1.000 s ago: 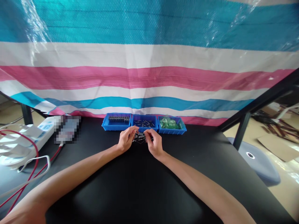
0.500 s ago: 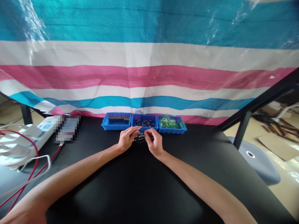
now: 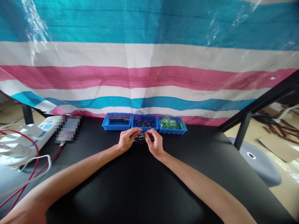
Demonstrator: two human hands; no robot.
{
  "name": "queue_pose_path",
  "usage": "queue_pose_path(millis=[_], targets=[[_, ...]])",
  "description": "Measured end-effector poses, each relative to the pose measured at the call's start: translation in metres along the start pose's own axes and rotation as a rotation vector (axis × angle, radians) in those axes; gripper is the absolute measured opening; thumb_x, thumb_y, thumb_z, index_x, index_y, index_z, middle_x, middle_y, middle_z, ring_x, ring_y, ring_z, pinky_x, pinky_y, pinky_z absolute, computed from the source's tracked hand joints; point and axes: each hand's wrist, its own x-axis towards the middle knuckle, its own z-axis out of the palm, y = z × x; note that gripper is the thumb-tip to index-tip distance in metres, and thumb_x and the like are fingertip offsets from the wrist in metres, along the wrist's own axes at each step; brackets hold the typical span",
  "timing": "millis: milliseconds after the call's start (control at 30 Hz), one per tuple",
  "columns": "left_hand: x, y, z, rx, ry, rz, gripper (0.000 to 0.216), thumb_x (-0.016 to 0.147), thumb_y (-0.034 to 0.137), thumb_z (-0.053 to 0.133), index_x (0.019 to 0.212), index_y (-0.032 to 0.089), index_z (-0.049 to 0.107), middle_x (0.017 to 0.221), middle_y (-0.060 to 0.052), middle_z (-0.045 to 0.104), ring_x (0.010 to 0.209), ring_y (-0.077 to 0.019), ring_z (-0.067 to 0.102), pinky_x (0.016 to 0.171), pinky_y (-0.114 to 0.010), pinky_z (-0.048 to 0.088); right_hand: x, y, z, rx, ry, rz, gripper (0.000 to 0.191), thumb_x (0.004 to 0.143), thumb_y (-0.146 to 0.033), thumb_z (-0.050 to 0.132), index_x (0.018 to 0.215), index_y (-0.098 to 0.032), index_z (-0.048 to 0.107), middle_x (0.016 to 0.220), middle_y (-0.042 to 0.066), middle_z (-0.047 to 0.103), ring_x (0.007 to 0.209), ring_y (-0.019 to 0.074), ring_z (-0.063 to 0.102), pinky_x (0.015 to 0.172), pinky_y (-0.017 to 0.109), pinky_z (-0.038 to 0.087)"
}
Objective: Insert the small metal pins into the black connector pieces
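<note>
Left hand (image 3: 127, 139), right hand (image 3: 155, 143) half-curled; whether either grips anything, cannot tell. Loose metal parts (image 3: 141, 136) between them, just before middle bin (image 3: 144, 117). Handling looks unfinished, amount done unclear: pins (image 3: 145, 123) in middle bin, metal pieces (image 3: 119, 119) in bin at its left (image 3: 116, 126), green packets (image 3: 170, 123) in bin at its right (image 3: 171, 131).

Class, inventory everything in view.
Table: 1, black, foreground
Tarp: 1, striped blue, white, pink, behind
Bins: 3, blue, back row
Metal parts: many, silver, left bin
Thin pins: many, dark, middle bin
Packets: several, green, right bin
Loose parts: several, dark, centre
Power strip: 1, white, left
Plugs: several, white, left
Cables: several, red, white, left
Pixelated device: 1, grey, left
Stool: 1, grey, right
Cardboard: several, brown, right
Left hand: 1, bare, centre
Right hand: 1, bare, centre
</note>
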Motion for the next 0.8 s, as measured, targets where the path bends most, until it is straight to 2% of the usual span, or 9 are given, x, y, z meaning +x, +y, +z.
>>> queue_pose_path(millis=[200,567,800], targets=[[0.0003,0.0001,-0.0004,0.002,-0.012,0.009,0.018,0.092,0.023,0.053,0.103,0.018,0.066,0.085,-0.004,0.073,0.077,-0.0137,0.069,0.073,-0.023,0.054,-0.0007,-0.001,-0.0001,0.019,0.005,0.011,0.009,0.089,-0.024,0.05,0.086,-0.02,0.058,0.078,0.002,0.059,0.067,0.0147,0.056,0.067,0.028,0.048],[0.0018,-0.0003,-0.0008,-0.029,-0.014,0.093,0.017,0.09,0.014,0.055,0.1,0.018,0.067,0.089,-0.005,0.069,0.081,-0.0122,0.065,0.074,-0.022,0.053,0.0,0.0006,0.0001,-0.024,0.004,-0.025,0.008,0.088,-0.023,0.05,0.084,-0.02,0.055,0.075,0.0,0.056,0.063,0.0132,0.053,0.065,0.027,0.046],[0.0009,-0.0016,-0.0008,-0.023,-0.017,0.135,0.018,0.09,0.018,0.055,0.101,0.019,0.069,0.091,-0.006,0.07,0.082,-0.0134,0.066,0.073,-0.023,0.054,0.0001,0.0008,0.0003,-0.029,-0.005,-0.017,0.009,0.089,-0.025,0.05,0.084,-0.02,0.056,0.075,0.001,0.058,0.064,0.0137,0.055,0.065,0.027,0.046]])
